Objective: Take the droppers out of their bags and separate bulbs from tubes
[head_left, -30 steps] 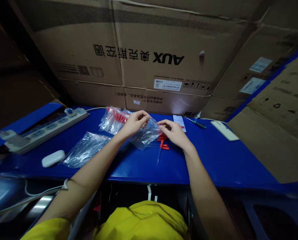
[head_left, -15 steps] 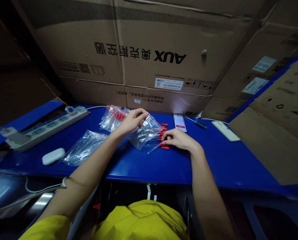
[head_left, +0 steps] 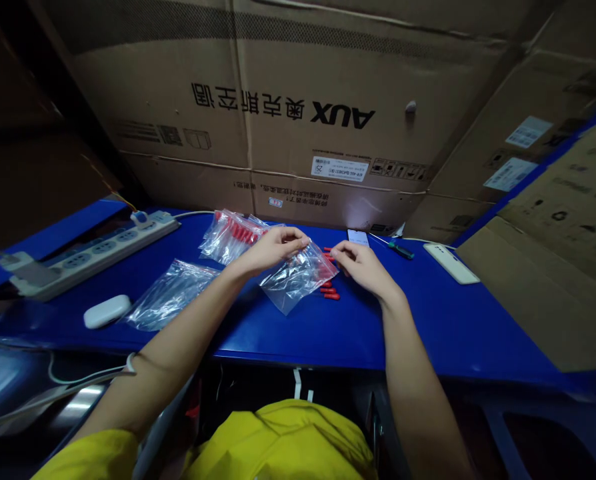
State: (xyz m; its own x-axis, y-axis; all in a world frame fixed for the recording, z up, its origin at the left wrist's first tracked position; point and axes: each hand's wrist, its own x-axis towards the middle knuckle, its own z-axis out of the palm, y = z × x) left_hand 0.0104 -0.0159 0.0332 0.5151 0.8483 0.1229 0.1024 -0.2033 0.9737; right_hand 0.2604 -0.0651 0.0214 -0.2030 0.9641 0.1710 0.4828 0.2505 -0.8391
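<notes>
My left hand (head_left: 283,245) pinches the upper edge of a clear zip bag (head_left: 289,285) and holds it slanted over the table. At the bag's open edge is my right hand (head_left: 355,262), its thumb and fingertips closed together on a red-bulbed dropper, mostly hidden by fingers and bag. More droppers with red bulbs (head_left: 332,296) lie on the table beside and behind the bag, partly covered by it. Left of the bag, behind my left hand, filled zip bags of red-bulbed droppers (head_left: 227,235) lie in a pile.
Flat clear bags (head_left: 171,297) lie on the blue table (head_left: 298,340), near a white case (head_left: 107,312). A power strip (head_left: 98,253) runs along the left. A screwdriver (head_left: 401,250), a white phone (head_left: 451,263) and a card (head_left: 358,237) lie at the back, before large cardboard (head_left: 278,60).
My right hand has moved up and away from me, taking the dropper to the bag's mouth. My left hand has shifted slightly right with the bag, which now covers more of the loose droppers.
</notes>
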